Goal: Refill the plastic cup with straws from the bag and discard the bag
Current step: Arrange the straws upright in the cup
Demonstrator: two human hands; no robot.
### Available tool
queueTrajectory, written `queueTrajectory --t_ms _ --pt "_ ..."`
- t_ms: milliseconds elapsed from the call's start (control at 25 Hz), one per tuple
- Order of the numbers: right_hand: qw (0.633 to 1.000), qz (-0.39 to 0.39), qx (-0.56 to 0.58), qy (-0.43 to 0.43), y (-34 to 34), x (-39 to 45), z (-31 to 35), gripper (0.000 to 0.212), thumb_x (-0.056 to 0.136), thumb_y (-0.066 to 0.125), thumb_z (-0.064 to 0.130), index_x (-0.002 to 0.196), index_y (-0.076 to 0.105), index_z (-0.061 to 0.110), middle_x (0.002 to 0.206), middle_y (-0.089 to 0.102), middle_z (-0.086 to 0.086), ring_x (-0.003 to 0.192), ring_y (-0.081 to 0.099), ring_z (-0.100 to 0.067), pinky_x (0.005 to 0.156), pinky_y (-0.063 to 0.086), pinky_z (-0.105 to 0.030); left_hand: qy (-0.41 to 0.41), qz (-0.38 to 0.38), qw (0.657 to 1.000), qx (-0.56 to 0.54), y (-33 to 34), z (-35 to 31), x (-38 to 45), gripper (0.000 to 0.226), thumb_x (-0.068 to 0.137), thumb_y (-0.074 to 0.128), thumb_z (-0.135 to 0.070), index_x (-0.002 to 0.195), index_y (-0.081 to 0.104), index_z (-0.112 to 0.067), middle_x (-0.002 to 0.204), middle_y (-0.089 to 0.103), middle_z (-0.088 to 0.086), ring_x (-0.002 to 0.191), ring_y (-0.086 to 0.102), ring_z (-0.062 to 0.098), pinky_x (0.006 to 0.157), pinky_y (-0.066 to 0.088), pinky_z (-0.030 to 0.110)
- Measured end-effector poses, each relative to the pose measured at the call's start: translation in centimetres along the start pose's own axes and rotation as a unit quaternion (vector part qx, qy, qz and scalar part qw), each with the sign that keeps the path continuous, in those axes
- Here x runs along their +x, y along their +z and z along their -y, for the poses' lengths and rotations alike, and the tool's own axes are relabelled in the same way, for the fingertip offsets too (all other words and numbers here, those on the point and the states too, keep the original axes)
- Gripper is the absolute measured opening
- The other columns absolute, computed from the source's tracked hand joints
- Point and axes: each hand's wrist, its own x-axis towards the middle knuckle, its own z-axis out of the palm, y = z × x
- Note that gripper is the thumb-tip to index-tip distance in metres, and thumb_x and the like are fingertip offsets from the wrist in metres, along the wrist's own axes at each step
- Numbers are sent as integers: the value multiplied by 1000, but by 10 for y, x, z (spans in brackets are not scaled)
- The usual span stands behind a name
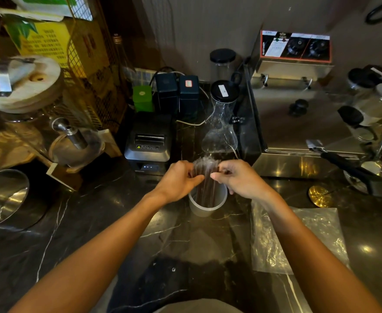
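Observation:
A translucent plastic cup (204, 205) stands on the dark marble counter in the middle of the view. A bundle of dark, clear-wrapped straws (206, 175) stands upright in it, tops sticking out above the rim. My left hand (178, 177) grips the bundle from the left and my right hand (239, 177) from the right, fingers pinching the upper part. The clear plastic bag (309, 233) lies flat and crumpled on the counter to the right, partly under my right forearm.
A black receipt printer (149, 141) sits just behind the cup on the left, a glass carafe (220, 127) behind it. A steel fryer (298, 109) stands at the right, a round bin opening (2, 197) at the left, jars and tools far right.

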Motion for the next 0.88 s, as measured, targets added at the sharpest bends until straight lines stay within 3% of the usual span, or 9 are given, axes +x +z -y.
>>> queueTrajectory --t_ms 120,240,400,480,600,760,840,880 --pt "1000 18 -7 -3 -11 2 2 30 99 68 25 71 63 16 46 58 6 45 57 -7 66 54 -33 5 75 997 20 -16 -6 8 14 96 68 -16 84 71 -10 73 65 -7 62 63 -6 60 48 13" --pt "999 50 -17 2 -8 7 2 11 99 69 22 98 72 12 64 68 1 45 59 -3 57 53 -30 3 126 990 58 -20 -7 16 3 94 69 -10 94 72 -9 74 63 -6 63 62 -5 65 49 19" --pt "998 27 2 52 4 7 -8 24 97 71 21 117 59 23 88 70 -6 51 63 -2 47 50 -22 -32 26 998 -43 -12 0 11 50 85 75 4 132 60 -7 85 65 -1 79 71 14 87 61 35" --pt "997 9 6 72 5 3 -13 25 97 71 21 115 54 23 90 68 -6 49 61 -3 45 48 -21 -56 -25 997 -41 -9 10 6 47 85 78 -4 129 63 -9 89 65 0 77 67 7 88 59 28" --pt "997 -7 2 80 5 -3 -18 27 98 71 22 117 53 20 85 66 -1 43 58 0 42 46 -21 -57 -30 996 -53 -7 16 -4 36 83 84 -21 116 70 -18 89 68 5 68 60 -1 78 54 18" --pt "996 -14 28 79 1 -11 -21 14 97 68 14 94 56 22 94 69 -11 43 57 -2 49 53 -31 -17 -33 999 -14 -2 6 -5 33 84 82 -31 115 70 -29 83 59 -8 64 56 -5 64 45 9" --pt "995 1 31 90 0 -16 -22 15 96 67 8 90 60 20 93 72 -19 43 58 -5 57 56 -38 14 -43 999 20 0 1 -4 8 92 75 -30 97 70 -34 77 56 -12 66 54 -4 66 40 10" --pt "995 12 31 94 -1 -18 -22 14 96 66 6 90 61 19 94 73 -22 44 59 -7 59 57 -37 24 -48 998 34 1 1 -3 11 96 70 -27 88 67 -35 75 55 -14 67 54 -4 67 39 10"
